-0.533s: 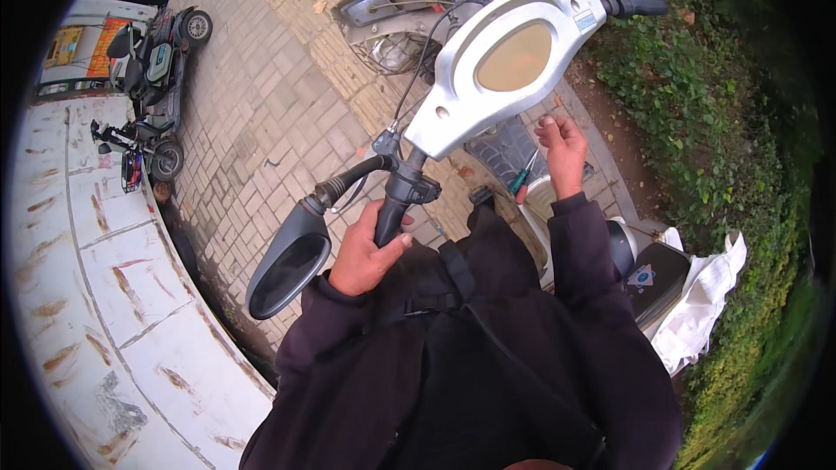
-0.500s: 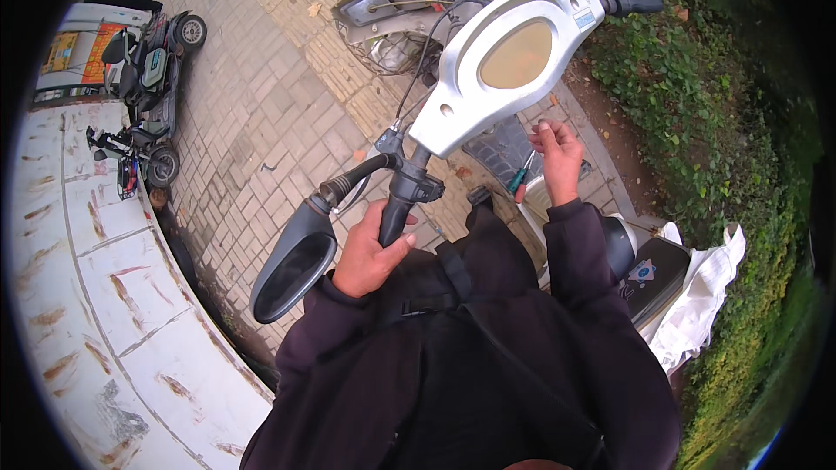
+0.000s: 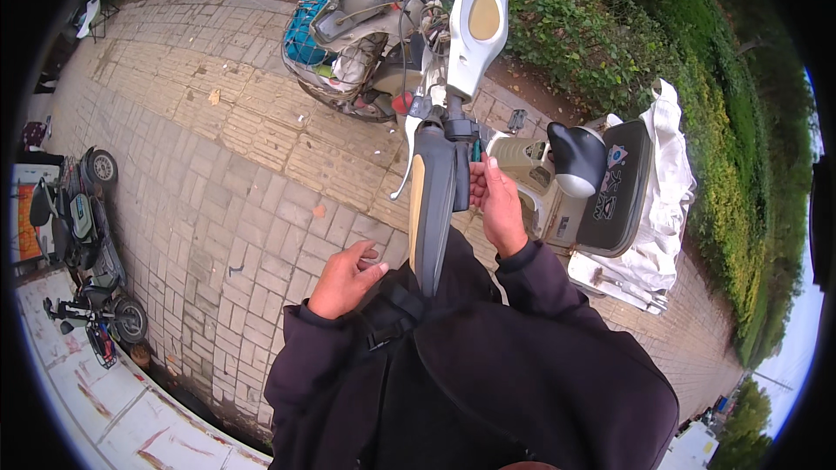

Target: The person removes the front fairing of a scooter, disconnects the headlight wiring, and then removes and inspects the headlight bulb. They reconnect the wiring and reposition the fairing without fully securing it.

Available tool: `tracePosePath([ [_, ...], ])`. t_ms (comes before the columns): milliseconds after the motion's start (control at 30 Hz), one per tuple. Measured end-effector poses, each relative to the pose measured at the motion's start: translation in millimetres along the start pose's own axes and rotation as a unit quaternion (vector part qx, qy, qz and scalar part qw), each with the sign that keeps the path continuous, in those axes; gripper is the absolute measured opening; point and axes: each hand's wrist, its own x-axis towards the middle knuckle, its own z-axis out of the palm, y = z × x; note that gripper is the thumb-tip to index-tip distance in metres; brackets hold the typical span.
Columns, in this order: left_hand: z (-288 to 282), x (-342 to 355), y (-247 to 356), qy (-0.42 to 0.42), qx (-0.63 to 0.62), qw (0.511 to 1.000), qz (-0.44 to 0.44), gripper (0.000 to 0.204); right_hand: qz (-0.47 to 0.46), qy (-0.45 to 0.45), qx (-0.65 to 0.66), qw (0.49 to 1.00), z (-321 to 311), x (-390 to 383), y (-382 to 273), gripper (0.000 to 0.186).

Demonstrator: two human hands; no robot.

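A scooter's handlebar with a white cover and beige oval panel stands turned in front of me. Its grey mirror points toward my body, and a silver brake lever sticks out on the left. My left hand hangs left of the mirror, touching nothing, fingers loosely bent and apart. Beside the dark grip, on its right, my right hand is open with the thumb raised; whether its fingertips touch the grip I cannot tell. A small teal piece shows just above those fingers, mostly hidden.
The scooter's seat and a white sack are at the right. Ahead lie loose body panels and a blue bundle. Bushes line the far right. Parked scooters stand left on brick paving.
My left hand has let go of the grip. The handlebar has swung round, its near end now right of that hand. My right hand has moved left and down, beside the grip. The view has turned.
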Motion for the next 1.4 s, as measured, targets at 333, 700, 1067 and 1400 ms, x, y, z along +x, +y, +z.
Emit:
tracePosePath([
  [333,-101,70,-18,0.036,-0.023,0.997,0.067,0.040,-0.075,0.041,-0.023,0.996,53,-21,-6,0.038],
  [700,-117,263,118,-0.041,-0.211,0.959,0.186,0.026,0.032,0.169,0.008,0.985,62,-35,-4,0.032],
  [1067,-145,324,176,-0.110,-0.130,0.958,0.230,0.037,-0.096,0.328,-0.050,0.938,109,-30,6,0.040],
  [1400,-174,431,273,-0.308,0.298,0.863,0.268,0.025,-0.080,0.392,-0.043,0.915,113,-18,6,0.059],
])
